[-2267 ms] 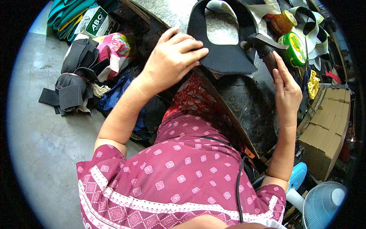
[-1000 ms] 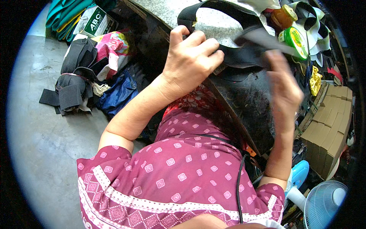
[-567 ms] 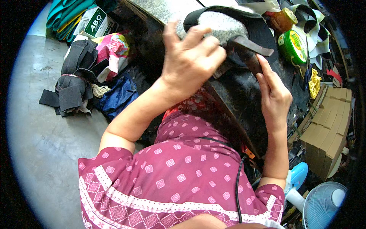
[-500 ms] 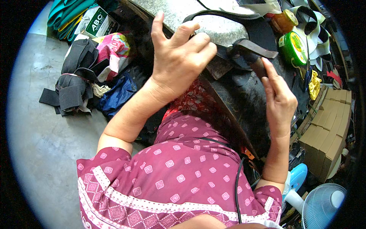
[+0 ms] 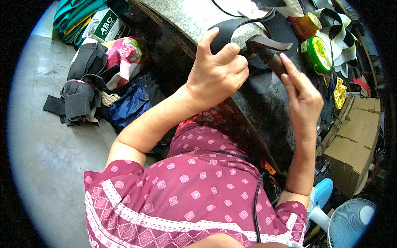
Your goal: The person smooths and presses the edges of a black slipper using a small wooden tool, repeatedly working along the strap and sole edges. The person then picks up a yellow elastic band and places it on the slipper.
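Note:
My left hand (image 5: 218, 68) is closed on a curved black strap (image 5: 223, 34), which bows up in a loop over a pale stone slab (image 5: 175, 15). The fingers hide the end of the strap. In my right hand (image 5: 305, 99) is a hammer (image 5: 273, 48), gripped by its dark handle with the index finger stretched along it. The hammer's head hangs beside the strap's loop, close to my left fingers. I cannot tell whether hammer and strap touch.
A green round tub (image 5: 316, 53) and an amber jar (image 5: 308, 25) stand at the far right, near pale curled strips (image 5: 345, 37). Cardboard pieces (image 5: 353, 140) and a fan (image 5: 351, 223) are at my right. Bundled black strips (image 5: 78, 99) lie on the floor at left.
My left hand has moved right, toward the hammer. The black strap has risen into a loop. The hammer has shifted slightly left, with my right hand almost in place.

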### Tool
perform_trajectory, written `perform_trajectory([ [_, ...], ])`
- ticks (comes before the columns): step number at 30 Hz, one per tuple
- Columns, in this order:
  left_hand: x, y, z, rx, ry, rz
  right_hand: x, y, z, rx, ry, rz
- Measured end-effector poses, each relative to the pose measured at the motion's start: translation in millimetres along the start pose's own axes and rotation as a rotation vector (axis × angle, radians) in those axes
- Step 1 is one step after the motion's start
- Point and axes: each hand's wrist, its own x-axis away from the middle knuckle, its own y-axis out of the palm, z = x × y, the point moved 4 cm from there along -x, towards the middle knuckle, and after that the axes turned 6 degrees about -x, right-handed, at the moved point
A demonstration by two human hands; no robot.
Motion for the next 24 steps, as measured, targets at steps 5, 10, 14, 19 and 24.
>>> perform_trajectory([
  [5,0.1,-5.0,-1.8,-0.011,0.038,-0.057,4.5,-4.1,4.6,-0.398,0.049,0.151],
  [10,-11.7,-28.1,-38.5,0.204,-0.157,0.213,11.2,24.8,-6.3,-0.146,0.012,-0.036],
  [14,-31.2,-3.0,-54.4,0.239,-0.448,0.341,22.3,19.0,-0.5,-0.096,-0.012,-0.076],
  [19,-10.5,17.7,-60.8,0.514,-0.387,0.036,23.2,-4.5,15.4,0.04,0.041,-0.038],
  [24,5.3,21.2,-71.3,0.473,-0.299,-0.116,11.0,-22.1,7.6,0.06,0.034,-0.02],
])
